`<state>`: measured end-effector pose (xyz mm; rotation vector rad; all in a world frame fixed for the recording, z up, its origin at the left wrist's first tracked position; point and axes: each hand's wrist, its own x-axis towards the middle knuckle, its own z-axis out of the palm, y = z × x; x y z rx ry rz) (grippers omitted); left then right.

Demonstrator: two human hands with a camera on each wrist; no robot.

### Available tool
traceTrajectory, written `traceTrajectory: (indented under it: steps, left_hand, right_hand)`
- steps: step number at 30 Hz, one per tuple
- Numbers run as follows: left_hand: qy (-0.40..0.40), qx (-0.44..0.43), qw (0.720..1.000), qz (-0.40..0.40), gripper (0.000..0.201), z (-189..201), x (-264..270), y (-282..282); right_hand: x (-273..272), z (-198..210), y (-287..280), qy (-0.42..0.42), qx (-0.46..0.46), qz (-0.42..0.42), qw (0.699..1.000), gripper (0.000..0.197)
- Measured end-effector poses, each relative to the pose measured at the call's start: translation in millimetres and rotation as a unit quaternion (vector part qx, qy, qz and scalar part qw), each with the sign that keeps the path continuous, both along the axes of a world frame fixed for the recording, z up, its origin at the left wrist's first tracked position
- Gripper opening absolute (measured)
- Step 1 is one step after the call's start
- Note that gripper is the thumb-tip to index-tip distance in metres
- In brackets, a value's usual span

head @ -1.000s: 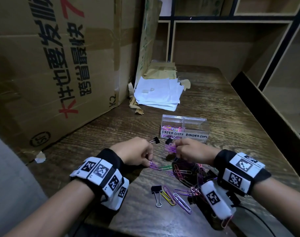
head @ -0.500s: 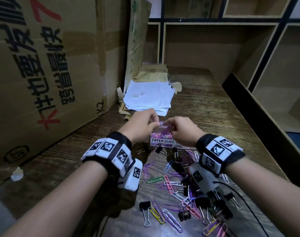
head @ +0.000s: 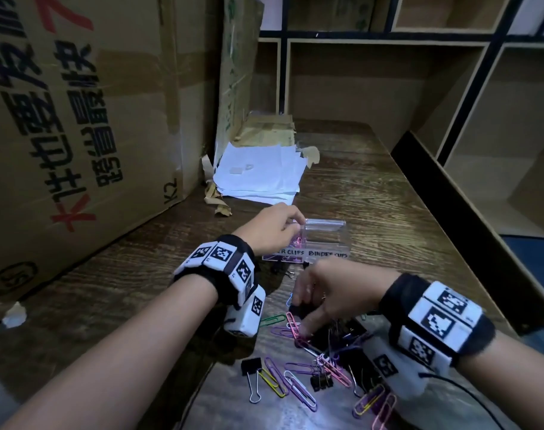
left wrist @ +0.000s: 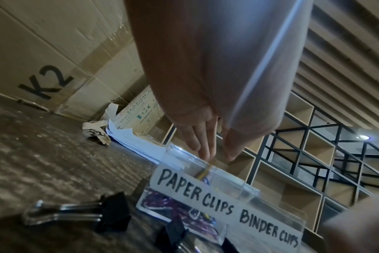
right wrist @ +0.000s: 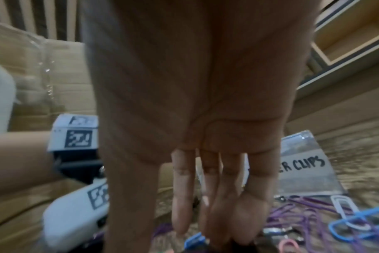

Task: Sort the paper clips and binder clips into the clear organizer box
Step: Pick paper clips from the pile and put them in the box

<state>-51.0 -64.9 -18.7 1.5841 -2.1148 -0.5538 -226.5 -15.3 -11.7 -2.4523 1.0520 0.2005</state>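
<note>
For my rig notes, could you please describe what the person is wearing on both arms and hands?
Both forearms are bare, without sleeves or gloves. The left wrist and right wrist each carry a black band lined with white blocks bearing black square fiducial markers, with a white camera housing slung below. A thin black cable trails from the right one.

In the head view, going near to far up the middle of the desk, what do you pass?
Loose coloured paper clips and black binder clips → right hand reaching into that pile → clear plastic organizer box with handwritten labels → stack of white paper sheets → flattened brown cardboard.
</note>
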Motion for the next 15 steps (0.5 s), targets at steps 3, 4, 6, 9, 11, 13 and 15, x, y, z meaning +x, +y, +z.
traceTrajectory:
  steps: [3,4,6,9,11,13,15]
  left_hand:
    - [0.001,-0.057,0.998,0.017,0.019,7.7,7.6,17.4]
    - [-0.020,-0.061,0.998,0.012,0.017,11.9,12.6,25.8]
    - [-0.109,-0.004,0.994,-0.008,0.011,20.9,25.4,44.4]
    - [-0.243,0.121,0.962,-0.003,0.031,16.8,43.4,72.0]
    - [-0.257,0.149,0.955,0.003,0.049,0.8,46.3,84.9]
    - [-0.243,0.143,0.959,0.006,0.054,-16.8,44.6,91.6]
    - [-0.207,0.132,0.969,0.006,0.047,-26.9,42.1,93.7]
  right_hand:
    - [4.3,-12.8,2.8,0.004,-0.053,0.045,0.998,0.029]
    - [5.2,-16.1,2.3,-0.007,-0.057,0.044,0.997,0.022]
    - [5.8,-20.9,-1.7,-0.036,-0.054,0.036,0.997,0.013]
    - [11.2,-25.6,-5.8,-0.038,-0.064,0.023,0.997,0.008]
    - [15.9,-24.5,-5.2,-0.024,-0.079,0.014,0.996,0.024]
    - [22.4,-23.8,-3.1,0.006,-0.097,0.031,0.995,0.038]
    - [27.0,-23.2,0.1,0.009,-0.085,0.028,0.996,0.026]
